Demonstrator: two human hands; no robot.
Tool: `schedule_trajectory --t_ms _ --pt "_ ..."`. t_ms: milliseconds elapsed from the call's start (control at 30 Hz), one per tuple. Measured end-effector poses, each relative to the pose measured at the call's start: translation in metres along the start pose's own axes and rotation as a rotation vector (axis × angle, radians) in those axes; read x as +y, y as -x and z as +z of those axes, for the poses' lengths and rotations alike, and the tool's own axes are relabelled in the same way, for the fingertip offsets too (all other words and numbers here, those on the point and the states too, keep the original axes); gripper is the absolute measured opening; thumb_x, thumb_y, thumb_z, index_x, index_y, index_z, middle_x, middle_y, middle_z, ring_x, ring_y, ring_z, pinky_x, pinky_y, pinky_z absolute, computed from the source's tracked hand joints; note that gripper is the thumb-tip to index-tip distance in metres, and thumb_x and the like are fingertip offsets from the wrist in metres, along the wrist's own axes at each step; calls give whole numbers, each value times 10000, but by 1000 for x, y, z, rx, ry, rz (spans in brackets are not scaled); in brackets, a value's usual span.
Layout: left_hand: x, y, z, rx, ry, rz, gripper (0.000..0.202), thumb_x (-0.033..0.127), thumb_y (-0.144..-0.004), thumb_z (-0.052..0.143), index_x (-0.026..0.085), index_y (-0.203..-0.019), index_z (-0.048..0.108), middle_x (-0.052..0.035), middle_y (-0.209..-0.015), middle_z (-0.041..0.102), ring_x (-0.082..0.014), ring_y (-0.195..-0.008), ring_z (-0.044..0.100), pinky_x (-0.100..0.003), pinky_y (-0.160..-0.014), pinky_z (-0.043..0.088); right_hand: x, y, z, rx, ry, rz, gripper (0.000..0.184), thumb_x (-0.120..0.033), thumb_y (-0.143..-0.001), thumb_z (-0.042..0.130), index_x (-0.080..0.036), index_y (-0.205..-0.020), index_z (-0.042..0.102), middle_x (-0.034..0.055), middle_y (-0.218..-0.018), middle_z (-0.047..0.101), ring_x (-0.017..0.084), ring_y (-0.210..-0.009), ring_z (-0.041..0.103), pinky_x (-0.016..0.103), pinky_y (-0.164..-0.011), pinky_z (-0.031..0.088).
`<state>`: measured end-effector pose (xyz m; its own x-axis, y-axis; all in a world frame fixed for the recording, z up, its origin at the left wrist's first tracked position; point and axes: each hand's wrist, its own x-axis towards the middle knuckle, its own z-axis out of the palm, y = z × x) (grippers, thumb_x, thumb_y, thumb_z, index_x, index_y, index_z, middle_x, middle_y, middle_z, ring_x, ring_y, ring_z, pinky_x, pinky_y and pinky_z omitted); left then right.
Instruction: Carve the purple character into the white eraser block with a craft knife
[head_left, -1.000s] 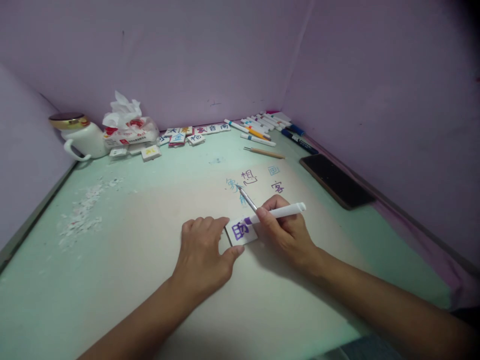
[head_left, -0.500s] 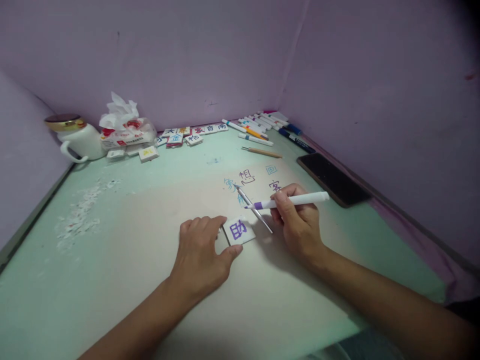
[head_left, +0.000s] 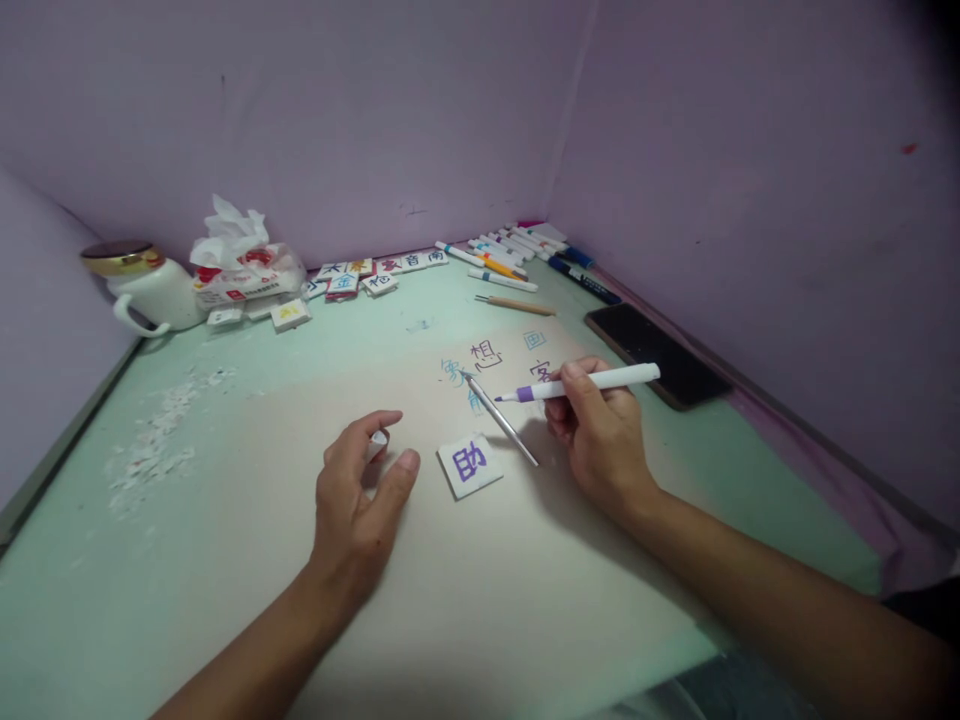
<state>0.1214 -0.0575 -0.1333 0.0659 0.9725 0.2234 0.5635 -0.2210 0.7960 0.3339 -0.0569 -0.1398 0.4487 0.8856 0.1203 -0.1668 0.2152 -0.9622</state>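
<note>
Head view: your right hand (head_left: 606,440) grips the purple marker (head_left: 619,377). Your left hand (head_left: 355,510) has thumb and index apart, white piece (head_left: 377,441) tucked in its curled fingers. Tile (head_left: 469,481) lies between hands, touching neither, beside the silver tool (head_left: 504,424).

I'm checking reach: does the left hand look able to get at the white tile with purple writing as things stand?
Probably yes: the left hand, thumb and forefinger apart, is close beside the white tile with nothing in between, though a small white piece appears tucked inside it.
</note>
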Motion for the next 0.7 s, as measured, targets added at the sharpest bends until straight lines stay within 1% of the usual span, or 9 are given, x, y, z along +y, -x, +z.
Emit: schedule_trajectory --t_ms 100,167,233,300,367,467,567,700 --pt "-1 -1 2 -72 -33 -1 328 391 -814 517 219 -1089 563 -65 -1008 595 -239 -965 559 -361 -764 497 0 2 -1 -24 58 -22 277 -431 -861 559 -207 -717 482 -73 -474 421 79 -418 357 216 -398 257" --pt "0 -2 4 -137 -105 57 355 403 -783 560 213 -1082 568 -71 -1024 603 -248 -957 560 -391 -782 489 1 4 -2 -51 141 -55 277 -432 -869 544 -206 -720 487 -70 -483 417 82 -423 354 223 -404 262" --pt "1 -4 8 -226 -222 131 415 435 -740 614 200 -1081 575 -70 -996 622 -249 -885 572 -459 -823 453 2 6 -2 -114 252 -115 263 -406 -883 527 -207 -715 489 -57 -517 447 89 -451 382 231 -430 288" --pt "3 -5 12 -306 -344 191 470 452 -709 656 188 -1089 575 -59 -940 637 -241 -823 572 -514 -870 391 3 9 -2 -203 359 -181 239 -373 -893 514 -210 -719 491 -41 -562 495 100 -494 427 242 -471 323" --pt "5 -6 15 -355 -431 230 480 436 -702 679 181 -1094 574 -45 -889 638 -239 -818 567 -516 -887 349 5 11 -2 -266 450 -226 222 -355 -894 507 -211 -726 492 -32 -586 525 109 -525 459 253 -505 345" --pt "6 -6 18 -367 -483 266 453 405 -710 685 178 -1087 577 -36 -845 626 -239 -828 554 -477 -863 341 6 12 -1 -297 543 -255 217 -353 -894 495 -211 -730 491 -35 -568 523 111 -521 465 258 -511 348" --pt "6 -6 18 -352 -484 291 417 385 -720 681 175 -1067 586 -34 -830 619 -235 -820 544 -455 -839 341 7 13 -1 -327 577 -261 211 -359 -896 484 -213 -744 484 -46 -540 508 110 -497 453 257 -495 344" --pt "5 -5 18 -342 -477 305 387 368 -723 677 175 -1047 593 -35 -825 620 -241 -829 545 -446 -826 338 7 14 -1 -343 603 -264 204 -356 -895 482 -214 -749 481 -43 -549 520 112 -498 462 257 -490 353"
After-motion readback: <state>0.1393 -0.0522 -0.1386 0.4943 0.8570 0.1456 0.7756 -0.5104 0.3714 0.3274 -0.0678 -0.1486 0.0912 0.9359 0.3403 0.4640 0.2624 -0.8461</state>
